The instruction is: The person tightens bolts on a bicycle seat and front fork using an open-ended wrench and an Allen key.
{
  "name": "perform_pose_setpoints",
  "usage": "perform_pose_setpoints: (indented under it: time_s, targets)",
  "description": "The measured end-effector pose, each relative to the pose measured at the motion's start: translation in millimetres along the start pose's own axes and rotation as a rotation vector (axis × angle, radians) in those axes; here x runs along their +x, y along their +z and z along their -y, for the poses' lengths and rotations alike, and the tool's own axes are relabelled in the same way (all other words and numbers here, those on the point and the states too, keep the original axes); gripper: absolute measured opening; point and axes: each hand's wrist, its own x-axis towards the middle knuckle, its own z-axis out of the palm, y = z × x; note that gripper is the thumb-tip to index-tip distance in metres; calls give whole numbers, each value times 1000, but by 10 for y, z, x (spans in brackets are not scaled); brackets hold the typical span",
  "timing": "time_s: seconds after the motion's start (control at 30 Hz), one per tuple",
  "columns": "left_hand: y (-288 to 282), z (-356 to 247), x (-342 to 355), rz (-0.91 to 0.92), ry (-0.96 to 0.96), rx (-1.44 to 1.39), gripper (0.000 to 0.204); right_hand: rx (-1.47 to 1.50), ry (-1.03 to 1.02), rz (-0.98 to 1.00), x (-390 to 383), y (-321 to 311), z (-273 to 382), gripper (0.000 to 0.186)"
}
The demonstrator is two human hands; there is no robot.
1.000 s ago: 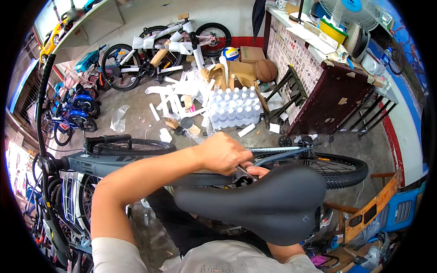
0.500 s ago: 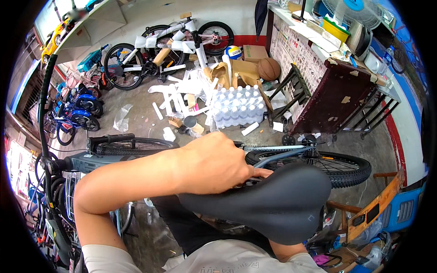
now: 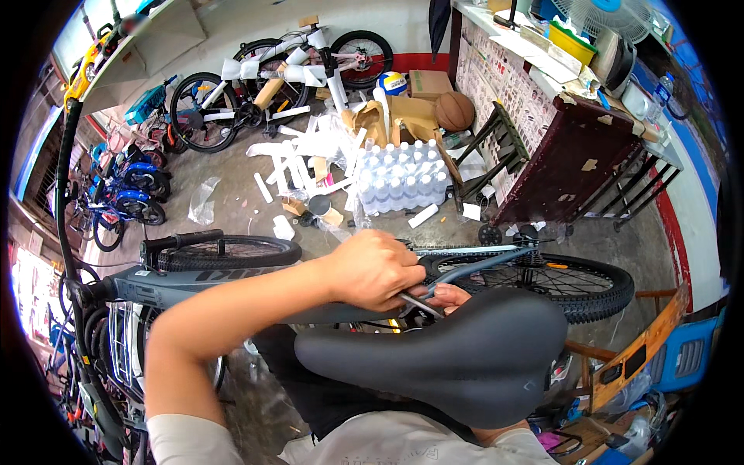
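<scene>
Head view, looking down over a grey bicycle frame [image 3: 194, 287] with a smooth matte top tube running left to right. Just this side of it sits a black saddle [image 3: 442, 356], broad at the right and tapering to a rounded nose at the left, its cover soft-looking and faintly sheened. The left hand [image 3: 376, 267] comes across from the lower left on a bare forearm and is curled closed, knuckles up, around a thin bright metal tool [image 3: 418, 304] whose slim shaft pokes out beneath the fingers, right above the saddle's upper edge. The right hand [image 3: 448, 297] is mostly hidden behind the saddle; only a few fingertips show, bent and touching the tool's tip, and whether they pinch it cannot be told. Behind the hands lies the rear wheel [image 3: 577, 283], its black tyre knobbly, with thin spokes. On the rough concrete floor farther off stand a shrink-wrapped pack of clear water bottles [image 3: 403, 178], an orange pebbled basketball [image 3: 454, 111], torn cardboard and white foam wrapping [image 3: 318, 147], and another bicycle [image 3: 271, 74] with padded tubes.
</scene>
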Motion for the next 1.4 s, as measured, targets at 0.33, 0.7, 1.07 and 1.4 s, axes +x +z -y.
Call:
perform_pose_setpoints:
  time_s: [0.33,0.7,1.07,1.4]
  targets:
    - [46,109,-72,-41,-30,80,23,23,-38,40,4,88,-8,35]
    - [-1008,-703,194,464,-132,362,27,26,-21,-4,-169,3,97,35]
    - [-749,-482,127,367,-174,25,21,-2,-7,-6,-95,-65,15,35]
    - [390,119,201,-144,49,-164,21,-25,-43,32,13,-47,-33,34]
